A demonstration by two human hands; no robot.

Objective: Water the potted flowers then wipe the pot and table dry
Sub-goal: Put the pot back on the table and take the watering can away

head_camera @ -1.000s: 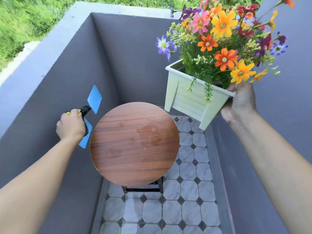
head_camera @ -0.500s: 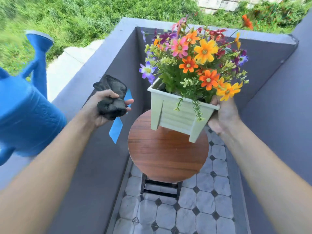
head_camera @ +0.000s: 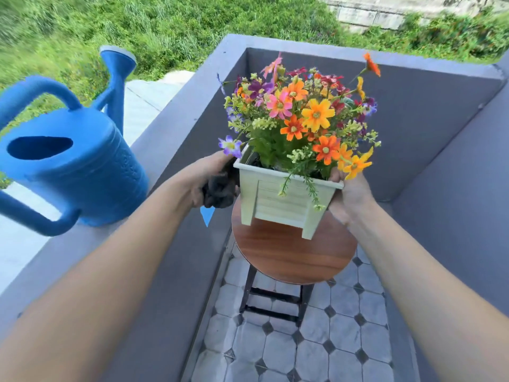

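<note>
I hold the pale green square pot (head_camera: 283,201) of flowers (head_camera: 305,117) in the air above the round wooden table (head_camera: 292,257), its small feet clear of the tabletop and the pot slightly tilted. My right hand (head_camera: 348,195) grasps the pot at its right rim, fingers hidden behind blooms and the wall of the pot. My left hand (head_camera: 203,175) is clenched around a dark cloth (head_camera: 220,191), pressed against the left side of the pot just under the rim. The table stands on a dark metal frame (head_camera: 275,301) over a floor of grey octagonal tiles (head_camera: 303,348) with small black diamond insets. Grey walls (head_camera: 429,111) close in this narrow balcony on the left, the far end and the right, with a flat ledge running along the top of the left wall. On that ledge, to my left, sits a blue plastic watering can (head_camera: 74,164), its spout pointing away toward the greenery. A small blue triangular scrap (head_camera: 207,215) shows on the left wall just below my left hand. Beyond the walls lie thick green grass and shrubs (head_camera: 179,28) and a pale stone wall (head_camera: 385,12) at the upper right. The tabletop's grain shows reddish brown below the lifted pot.
</note>
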